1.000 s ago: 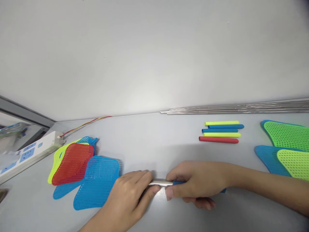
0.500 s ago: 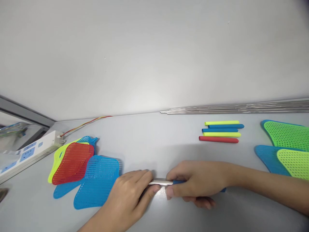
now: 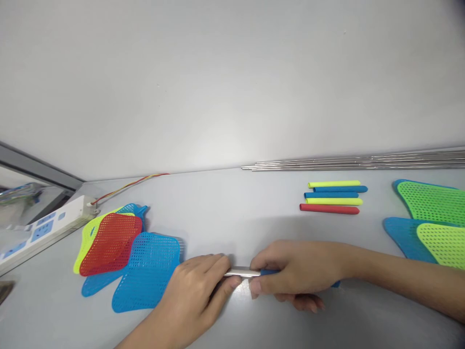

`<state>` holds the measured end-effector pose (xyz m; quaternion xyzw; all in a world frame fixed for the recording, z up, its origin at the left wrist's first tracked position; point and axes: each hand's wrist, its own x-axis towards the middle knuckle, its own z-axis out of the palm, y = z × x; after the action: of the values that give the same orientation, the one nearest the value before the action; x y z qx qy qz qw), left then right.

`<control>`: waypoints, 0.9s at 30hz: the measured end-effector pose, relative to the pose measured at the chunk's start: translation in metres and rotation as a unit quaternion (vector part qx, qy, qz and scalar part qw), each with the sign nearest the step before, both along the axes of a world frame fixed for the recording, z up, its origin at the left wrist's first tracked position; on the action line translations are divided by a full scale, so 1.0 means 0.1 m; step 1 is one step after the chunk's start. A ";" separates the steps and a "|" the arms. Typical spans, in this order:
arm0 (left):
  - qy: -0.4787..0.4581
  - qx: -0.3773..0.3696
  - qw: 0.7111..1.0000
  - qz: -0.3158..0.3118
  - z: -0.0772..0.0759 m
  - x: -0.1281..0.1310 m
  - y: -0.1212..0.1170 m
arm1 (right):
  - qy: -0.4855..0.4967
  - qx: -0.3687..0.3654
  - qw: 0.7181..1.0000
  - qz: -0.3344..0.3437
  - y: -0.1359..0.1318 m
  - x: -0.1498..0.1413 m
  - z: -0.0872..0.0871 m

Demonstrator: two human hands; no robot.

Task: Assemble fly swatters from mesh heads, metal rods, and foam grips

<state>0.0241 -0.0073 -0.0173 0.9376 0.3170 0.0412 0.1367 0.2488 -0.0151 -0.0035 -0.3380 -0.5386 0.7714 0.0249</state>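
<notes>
My left hand [image 3: 203,291] is closed around a silver metal rod [image 3: 242,273], low in the middle of the view. A short stretch of the rod shows between my two hands. On its right end sits a blue plastic handle sleeve [image 3: 269,272], mostly covered by my right hand [image 3: 301,271], which grips it with thumb and fingers. A bit of blue also shows past the heel of that palm. Just left of my left hand lies a blue perforated fly swatter head [image 3: 150,271], next to a red swatter head [image 3: 112,242] and a yellow one [image 3: 85,245].
Several coloured handle sleeves [image 3: 330,209] lie at centre right. Thin metal rods [image 3: 345,164] rest along the wall's foot. Green [image 3: 432,203] and yellow swatter heads [image 3: 443,245] overlap blue ones at the right edge. A white power strip [image 3: 69,218] with a cable stands at left.
Hardly anything differs. Both hands keep their hold on the rod and the blue sleeve, and the whole view has shifted very slightly.
</notes>
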 end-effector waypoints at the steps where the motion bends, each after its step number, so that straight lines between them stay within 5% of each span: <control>1: -0.001 0.001 1.000 0.000 0.00 0.00 0.00 | 0.000 0.001 1.000 0.001 0.00 0.00 0.00; 27: -0.012 0.024 1.000 -0.011 0.04 0.03 0.01 | 0.001 0.007 1.000 -0.001 0.00 0.02 0.03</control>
<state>0.0268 -0.0067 -0.0137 0.9434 0.3041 0.0588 0.1185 0.2504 -0.0150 -0.0002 -0.3377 -0.5437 0.7678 0.0284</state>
